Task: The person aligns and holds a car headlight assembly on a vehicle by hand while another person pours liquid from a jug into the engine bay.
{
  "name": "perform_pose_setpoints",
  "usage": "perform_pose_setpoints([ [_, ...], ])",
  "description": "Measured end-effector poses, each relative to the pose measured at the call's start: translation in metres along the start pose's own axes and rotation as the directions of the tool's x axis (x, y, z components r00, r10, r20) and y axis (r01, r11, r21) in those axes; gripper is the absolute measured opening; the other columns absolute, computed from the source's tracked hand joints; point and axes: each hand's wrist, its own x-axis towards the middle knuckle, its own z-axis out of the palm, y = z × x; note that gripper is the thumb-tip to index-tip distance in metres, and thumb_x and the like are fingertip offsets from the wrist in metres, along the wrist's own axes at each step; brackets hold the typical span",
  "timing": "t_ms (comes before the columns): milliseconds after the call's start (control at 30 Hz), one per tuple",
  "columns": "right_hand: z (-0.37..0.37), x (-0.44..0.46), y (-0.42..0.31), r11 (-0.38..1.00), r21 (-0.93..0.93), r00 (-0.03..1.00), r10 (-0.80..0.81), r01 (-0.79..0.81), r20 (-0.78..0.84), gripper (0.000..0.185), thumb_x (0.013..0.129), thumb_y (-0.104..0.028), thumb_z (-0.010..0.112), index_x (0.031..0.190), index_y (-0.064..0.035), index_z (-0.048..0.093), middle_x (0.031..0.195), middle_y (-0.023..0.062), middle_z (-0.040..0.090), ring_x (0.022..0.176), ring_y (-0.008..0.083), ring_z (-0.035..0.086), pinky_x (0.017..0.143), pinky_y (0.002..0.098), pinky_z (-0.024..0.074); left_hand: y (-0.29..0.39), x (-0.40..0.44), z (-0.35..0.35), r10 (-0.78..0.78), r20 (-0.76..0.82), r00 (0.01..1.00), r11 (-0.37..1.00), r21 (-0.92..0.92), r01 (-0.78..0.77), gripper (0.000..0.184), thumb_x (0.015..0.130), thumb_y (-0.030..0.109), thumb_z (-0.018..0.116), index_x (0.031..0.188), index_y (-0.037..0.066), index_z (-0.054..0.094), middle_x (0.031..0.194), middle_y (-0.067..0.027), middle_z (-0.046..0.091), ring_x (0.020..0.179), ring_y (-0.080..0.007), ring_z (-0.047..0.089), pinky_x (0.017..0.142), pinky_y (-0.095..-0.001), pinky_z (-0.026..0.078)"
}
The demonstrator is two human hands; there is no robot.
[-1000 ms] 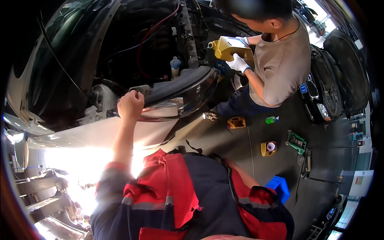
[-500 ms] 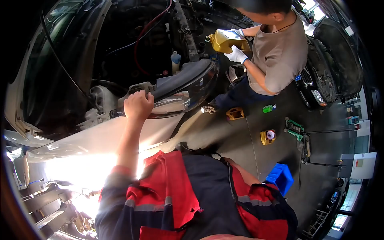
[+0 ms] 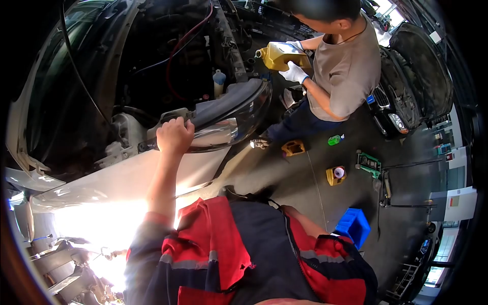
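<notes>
My left hand [image 3: 175,135] rests on the car's fender edge [image 3: 150,144], right beside the headlight [image 3: 216,133]. Its fingers curl over the edge, and their tips are hidden. Below the hand, the light-coloured fender [image 3: 127,175] slopes away into strong glare. My right forearm [image 3: 303,220] hangs by my red and dark jacket, with the hand itself out of sight. Across the open engine bay [image 3: 168,66], a co-worker [image 3: 345,66] in white gloves holds a gold oil jug [image 3: 282,55] tilted on its side, its neck toward the bay.
On the floor lie a gold jug [image 3: 293,148], a green bottle [image 3: 335,140] and a yellow container [image 3: 336,176] with a funnel-like white top. A green floor jack [image 3: 368,163] and a blue bin [image 3: 354,227] stand to the right. Another car [image 3: 389,109] has its hood raised.
The view has shifted slightly, so the surroundings appear a little further left. My left hand stays on the fender edge, and the co-worker still holds the jug.
</notes>
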Motion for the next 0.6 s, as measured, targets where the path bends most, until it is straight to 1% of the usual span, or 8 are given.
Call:
perform_pose_setpoints([
  [67, -0.006, -0.007, -0.018, 0.999, -0.015, 0.999, 0.034, -0.033, 0.023, 0.046, 0.091, -0.038, 0.059, 0.107, 0.0017, 0.074, 0.113, 0.0311, 0.069, 0.110, 0.0444, 0.067, 0.093, 0.0495, 0.0534, -0.001, 0.000, 0.000, 0.007, -0.004, 1.000, 1.000, 0.000, -0.007, 0.031, 0.093, 0.035, 0.059, 0.079, 0.009, 0.066, 0.080, -0.0093, 0.069, 0.081, -0.0314, 0.068, 0.071, -0.0492, 0.052],
  [167, 0.002, 0.008, -0.015, 0.997, 0.079, 1.000, 0.008, -0.007, -0.021, 0.046, 0.090, -0.038, 0.063, 0.122, -0.0057, 0.069, 0.118, 0.0221, 0.072, 0.116, 0.0382, 0.067, 0.095, 0.0419, 0.0508, -0.001, 0.001, 0.002, 0.011, 0.000, 1.000, 1.000, -0.012, -0.011, 0.030, 0.093, 0.035, 0.059, 0.079, 0.009, 0.066, 0.080, -0.0090, 0.069, 0.080, -0.0314, 0.068, 0.072, -0.0491, 0.052],
  [267, -0.006, 0.005, -0.021, 0.999, 0.046, 1.000, -0.020, 0.020, 0.006, 0.044, 0.089, -0.037, 0.064, 0.121, -0.0064, 0.068, 0.121, 0.0210, 0.071, 0.117, 0.0370, 0.066, 0.096, 0.0412, 0.0505, -0.002, 0.000, 0.002, 0.014, -0.011, 1.000, 1.000, -0.015, -0.014, 0.030, 0.092, 0.035, 0.060, 0.079, 0.009, 0.065, 0.079, -0.0089, 0.069, 0.080, -0.0315, 0.068, 0.072, -0.0491, 0.051],
  [367, -0.002, 0.010, -0.012, 0.997, 0.061, 0.999, -0.048, 0.048, -0.004, 0.040, 0.090, -0.036, 0.063, 0.117, -0.0065, 0.068, 0.118, 0.0216, 0.071, 0.115, 0.0376, 0.067, 0.096, 0.0415, 0.0508, -0.001, 0.000, 0.001, 0.021, -0.023, 1.000, 1.000, -0.013, -0.021, 0.029, 0.092, 0.034, 0.060, 0.078, 0.009, 0.065, 0.079, -0.0091, 0.069, 0.079, -0.0316, 0.068, 0.071, -0.0490, 0.052],
  [467, 0.015, 0.032, 0.015, 0.996, 0.084, 1.000, -0.021, 0.021, -0.001, 0.043, 0.089, -0.038, 0.063, 0.118, -0.0062, 0.068, 0.119, 0.0229, 0.071, 0.117, 0.0390, 0.066, 0.097, 0.0423, 0.0508, 0.000, 0.000, 0.000, 0.024, -0.029, 0.999, 1.000, -0.018, -0.024, 0.029, 0.092, 0.034, 0.060, 0.078, 0.009, 0.065, 0.079, -0.0094, 0.069, 0.079, -0.0318, 0.068, 0.071, -0.0491, 0.051],
  [567, 0.000, 0.014, -0.002, 1.000, -0.024, 0.999, -0.010, 0.011, 0.034, 0.048, 0.094, -0.041, 0.054, 0.116, -0.0023, 0.072, 0.120, 0.0274, 0.069, 0.118, 0.0426, 0.065, 0.099, 0.0486, 0.0508, 0.000, 0.000, -0.001, 0.024, -0.035, 0.999, 0.999, -0.023, -0.025, 0.029, 0.092, 0.034, 0.060, 0.078, 0.009, 0.065, 0.079, -0.0095, 0.069, 0.079, -0.0319, 0.068, 0.071, -0.0492, 0.051],
  [600, -0.003, 0.010, -0.004, 0.999, -0.039, 1.000, -0.018, 0.019, 0.023, 0.048, 0.094, -0.042, 0.054, 0.114, -0.0018, 0.072, 0.119, 0.0276, 0.069, 0.117, 0.0428, 0.065, 0.099, 0.0488, 0.0513, 0.000, 0.000, -0.001, 0.023, -0.034, 0.999, 1.000, -0.021, -0.024, 0.029, 0.092, 0.034, 0.060, 0.078, 0.009, 0.065, 0.079, -0.0095, 0.069, 0.080, -0.0320, 0.068, 0.072, -0.0493, 0.051],
])
